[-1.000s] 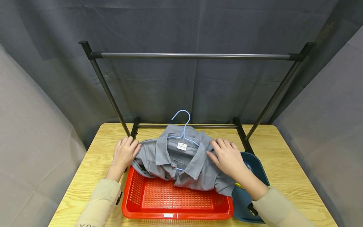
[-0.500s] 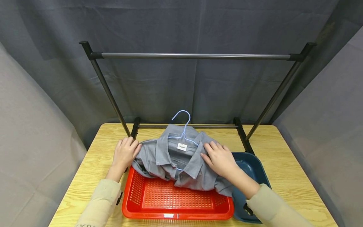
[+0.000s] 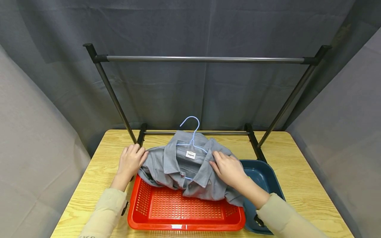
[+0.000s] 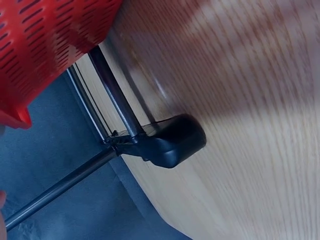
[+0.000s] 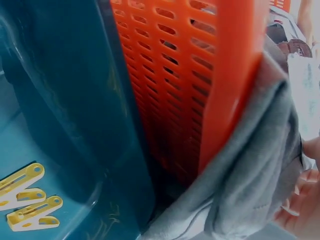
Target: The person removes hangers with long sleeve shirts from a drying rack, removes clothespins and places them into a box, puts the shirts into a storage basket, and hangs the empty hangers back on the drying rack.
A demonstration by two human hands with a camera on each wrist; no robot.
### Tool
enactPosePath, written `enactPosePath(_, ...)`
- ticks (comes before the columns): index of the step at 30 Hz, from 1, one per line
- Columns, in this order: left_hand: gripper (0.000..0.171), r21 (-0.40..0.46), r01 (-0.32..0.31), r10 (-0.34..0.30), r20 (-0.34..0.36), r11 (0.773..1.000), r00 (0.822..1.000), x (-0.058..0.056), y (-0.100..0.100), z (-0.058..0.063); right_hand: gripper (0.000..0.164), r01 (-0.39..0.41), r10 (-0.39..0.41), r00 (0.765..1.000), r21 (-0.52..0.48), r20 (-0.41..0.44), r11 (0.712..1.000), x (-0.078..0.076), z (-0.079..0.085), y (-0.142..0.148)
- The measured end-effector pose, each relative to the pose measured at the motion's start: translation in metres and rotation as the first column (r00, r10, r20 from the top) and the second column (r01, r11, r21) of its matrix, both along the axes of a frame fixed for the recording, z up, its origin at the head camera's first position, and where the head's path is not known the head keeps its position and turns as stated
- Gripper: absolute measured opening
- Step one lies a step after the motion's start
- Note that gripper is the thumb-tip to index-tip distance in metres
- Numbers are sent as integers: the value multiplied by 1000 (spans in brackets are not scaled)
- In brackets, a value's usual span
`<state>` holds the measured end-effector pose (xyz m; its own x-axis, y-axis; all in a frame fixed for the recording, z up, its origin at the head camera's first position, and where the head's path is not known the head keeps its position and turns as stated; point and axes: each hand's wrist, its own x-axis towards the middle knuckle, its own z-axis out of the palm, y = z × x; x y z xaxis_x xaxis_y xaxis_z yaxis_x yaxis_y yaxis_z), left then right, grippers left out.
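A grey collared shirt (image 3: 175, 162) lies over the back of the red basket (image 3: 186, 226), with a light blue clothes hanger (image 3: 194, 134) inside its neck. The hanger's hook stands up out of the collar. My left hand (image 3: 131, 160) grips the shirt at its left shoulder. At the right side of the collar, my right hand (image 3: 229, 168) pinches the cloth between thumb and fingers. In the right wrist view, the grey cloth (image 5: 255, 165) drapes over the basket's rim beside the fingers (image 5: 300, 205). The left wrist view shows the left hand only as a sliver at its edge.
A metal garment rack (image 3: 190, 59) stands at the back of the wooden table (image 3: 315, 198). Right of the basket sits a dark blue tray (image 3: 262, 173) holding yellow-and-white clothespins (image 5: 32, 215). The rack's black foot (image 4: 175, 142) rests on the table near the basket.
My right hand has moved left along the shirt's shoulder to the collar, and its fingers have closed on the cloth. The left hand, hanger and basket have stayed in place.
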<state>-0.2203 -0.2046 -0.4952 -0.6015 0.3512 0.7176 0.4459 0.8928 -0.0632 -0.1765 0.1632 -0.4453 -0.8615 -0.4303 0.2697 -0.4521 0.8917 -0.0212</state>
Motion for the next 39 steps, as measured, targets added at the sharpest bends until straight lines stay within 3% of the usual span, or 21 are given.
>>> enactPosePath(4, 32, -19, 14, -13, 48, 1000, 999, 0, -1, 3, 27, -15, 15, 1000, -20, -19, 1000, 0, -3, 1)
enactPosePath(7, 24, -42, 28, -21, 157, 999, 987, 0, 0, 9, 25, -48, 46, 998, -47, -53, 998, 0, -6, 2)
enactPosePath(9, 21, -61, 26, -10, 253, 998, 968, 0, 1, 14, 25, -75, 69, 994, -64, -82, 995, 0, -7, 3)
enactPosePath(12, 24, -73, 15, 15, 390, 997, 921, 1, 6, 25, 25, -105, 95, 988, -77, -118, 992, 0, -9, 4)
enactPosePath(16, 33, -53, 29, 1, 499, 998, 866, 4, 19, 42, 25, -126, 112, 984, -94, -137, 988, 0, -9, 4)
enactPosePath(20, 38, -43, 93, -57, 524, 995, 850, 4, 35, 55, 25, -133, 115, 983, -119, -146, 984, -1, -7, 4)
enactPosePath(25, 41, -83, 170, -105, 510, 982, 854, 2, 53, 64, 27, -146, 123, 979, -135, -165, 980, -2, -8, 4)
enactPosePath(27, 42, -96, 186, -110, 522, 978, 846, 2, 58, 66, 28, -155, 129, 976, -139, -177, 978, -2, -8, 4)
enactPosePath(33, 42, -71, 199, -120, 587, 977, 801, 1, 70, 68, 30, -206, 167, 957, -152, -237, 967, -2, -9, 3)
enactPosePath(36, 38, -53, 203, -133, 591, 978, 795, 1, 75, 68, 32, -239, 190, 945, -164, -267, 957, -2, -8, 3)
enactPosePath(39, 30, -34, 218, -159, 576, 975, 802, 2, 80, 70, 31, -270, 210, 932, -180, -295, 946, -2, -6, 2)
